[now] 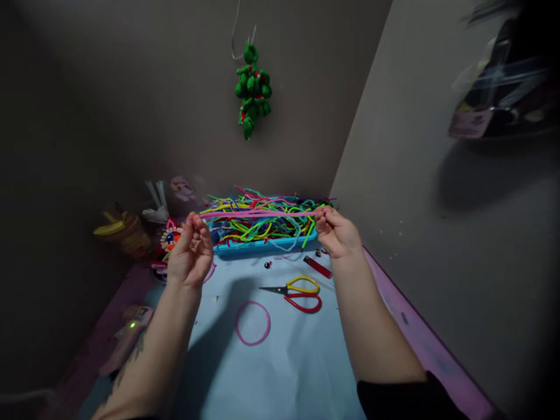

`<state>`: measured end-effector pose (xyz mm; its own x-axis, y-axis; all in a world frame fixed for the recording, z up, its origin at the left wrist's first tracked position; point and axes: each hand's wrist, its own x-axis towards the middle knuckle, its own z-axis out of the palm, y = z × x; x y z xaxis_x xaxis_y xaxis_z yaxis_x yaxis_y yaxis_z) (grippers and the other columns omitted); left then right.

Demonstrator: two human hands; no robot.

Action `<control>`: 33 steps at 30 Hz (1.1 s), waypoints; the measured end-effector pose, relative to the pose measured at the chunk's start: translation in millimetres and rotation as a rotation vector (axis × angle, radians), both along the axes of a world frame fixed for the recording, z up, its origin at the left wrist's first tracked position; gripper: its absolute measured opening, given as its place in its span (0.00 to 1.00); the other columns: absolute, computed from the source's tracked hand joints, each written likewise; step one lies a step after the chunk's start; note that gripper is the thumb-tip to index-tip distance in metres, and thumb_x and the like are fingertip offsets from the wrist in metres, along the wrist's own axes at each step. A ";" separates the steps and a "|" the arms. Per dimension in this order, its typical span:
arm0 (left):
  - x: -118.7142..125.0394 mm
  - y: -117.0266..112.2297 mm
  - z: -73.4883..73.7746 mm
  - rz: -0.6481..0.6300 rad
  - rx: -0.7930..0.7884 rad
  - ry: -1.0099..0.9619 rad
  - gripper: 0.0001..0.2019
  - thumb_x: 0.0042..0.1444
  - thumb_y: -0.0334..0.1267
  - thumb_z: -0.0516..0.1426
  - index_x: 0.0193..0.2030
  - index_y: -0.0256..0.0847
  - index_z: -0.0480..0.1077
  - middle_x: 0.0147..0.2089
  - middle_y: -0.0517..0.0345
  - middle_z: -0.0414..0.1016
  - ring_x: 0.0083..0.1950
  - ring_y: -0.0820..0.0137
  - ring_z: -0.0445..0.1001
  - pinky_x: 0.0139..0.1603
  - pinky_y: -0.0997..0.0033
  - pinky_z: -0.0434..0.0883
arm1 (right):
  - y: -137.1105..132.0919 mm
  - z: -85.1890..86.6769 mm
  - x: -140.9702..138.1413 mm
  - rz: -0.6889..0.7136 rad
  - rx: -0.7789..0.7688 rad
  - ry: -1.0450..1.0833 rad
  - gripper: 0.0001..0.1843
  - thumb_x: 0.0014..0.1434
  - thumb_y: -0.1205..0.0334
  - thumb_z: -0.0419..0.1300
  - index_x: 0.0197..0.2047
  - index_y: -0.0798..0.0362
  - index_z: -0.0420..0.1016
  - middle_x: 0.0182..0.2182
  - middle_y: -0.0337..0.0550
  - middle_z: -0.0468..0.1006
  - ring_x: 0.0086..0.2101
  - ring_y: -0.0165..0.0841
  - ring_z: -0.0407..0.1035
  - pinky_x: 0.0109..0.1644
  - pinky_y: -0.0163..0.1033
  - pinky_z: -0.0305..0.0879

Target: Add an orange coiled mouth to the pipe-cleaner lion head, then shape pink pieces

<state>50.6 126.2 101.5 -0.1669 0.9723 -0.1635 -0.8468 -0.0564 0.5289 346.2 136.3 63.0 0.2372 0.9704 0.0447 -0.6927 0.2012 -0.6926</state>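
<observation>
A pink pipe cleaner (258,214) is stretched level between my two hands, above a blue tray (262,247). My left hand (191,252) pinches its left end with fingers curled in. At the other end my right hand (336,231) pinches it the same way. The tray is heaped with pipe cleaners (258,219) in several colours. Below my hands, on the pale blue table cover (284,361), lie a pink pipe-cleaner ring (252,322) and scissors (297,291) with one yellow and one red handle.
A red lighter-like stick (318,266) lies right of the tray. A green pipe-cleaner figure (251,87) hangs on the back wall. A glue gun with a green light (131,329), a yellow cup (125,230) and small craft pieces (170,238) sit at the left. A wall runs close along the right.
</observation>
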 end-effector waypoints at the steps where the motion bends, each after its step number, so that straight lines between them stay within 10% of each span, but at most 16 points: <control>1: -0.4 3.2 -2.3 0.021 -0.005 0.020 0.15 0.67 0.30 0.51 0.33 0.41 0.75 0.28 0.64 0.80 0.28 0.82 0.78 0.32 0.89 0.75 | 0.0 -0.7 -1.4 0.008 0.020 -0.007 0.12 0.53 0.73 0.65 0.27 0.51 0.65 0.26 0.33 0.73 0.22 0.22 0.71 0.23 0.23 0.73; 7: -13.2 18.2 -24.5 0.096 0.043 0.157 0.08 0.57 0.26 0.61 0.30 0.41 0.75 0.21 0.69 0.72 0.22 0.83 0.71 0.23 0.90 0.67 | -13.1 5.6 -17.5 0.006 0.082 -0.038 0.10 0.53 0.68 0.66 0.31 0.50 0.67 0.29 0.34 0.75 0.23 0.23 0.72 0.22 0.24 0.72; 13: -16.6 28.3 -24.2 0.113 -0.009 0.031 0.16 0.66 0.33 0.52 0.27 0.43 0.73 0.29 0.65 0.79 0.34 0.74 0.80 0.46 0.66 0.77 | -18.6 5.8 -38.9 -0.016 0.088 -0.049 0.11 0.52 0.65 0.68 0.32 0.50 0.68 0.28 0.33 0.76 0.24 0.21 0.71 0.24 0.21 0.70; 18: -23.4 28.5 -17.2 0.136 0.041 -0.113 0.21 0.71 0.31 0.43 0.26 0.40 0.67 0.21 0.67 0.73 0.23 0.82 0.73 0.38 0.82 0.75 | -3.2 -9.5 -50.3 0.010 -0.062 0.015 0.12 0.49 0.68 0.69 0.29 0.52 0.68 0.26 0.33 0.75 0.24 0.20 0.71 0.25 0.21 0.69; 22: -34.8 25.6 -19.6 -0.004 0.164 0.008 0.12 0.64 0.30 0.56 0.28 0.39 0.68 0.21 0.71 0.69 0.18 0.84 0.65 0.28 0.84 0.72 | 3.9 -14.8 -47.5 0.054 -0.144 -0.028 0.15 0.44 0.70 0.70 0.25 0.53 0.65 0.24 0.33 0.74 0.22 0.20 0.69 0.24 0.21 0.67; 29: -15.8 5.8 -30.9 -0.514 0.285 0.670 0.18 0.49 0.41 0.68 0.44 0.37 0.73 0.25 0.60 0.76 0.20 0.79 0.67 0.20 0.81 0.62 | -31.1 10.6 -62.5 0.359 -0.002 -0.927 0.06 0.53 0.63 0.62 0.28 0.54 0.71 0.25 0.37 0.74 0.24 0.26 0.64 0.24 0.30 0.58; 33: 10.8 -11.3 -30.7 -0.511 0.322 0.907 0.13 0.55 0.44 0.63 0.41 0.38 0.71 0.28 0.57 0.78 0.28 0.73 0.73 0.28 0.76 0.67 | -48.8 13.7 -95.7 0.195 0.130 -1.125 0.07 0.57 0.67 0.56 0.28 0.53 0.67 0.25 0.35 0.68 0.28 0.28 0.62 0.29 0.32 0.56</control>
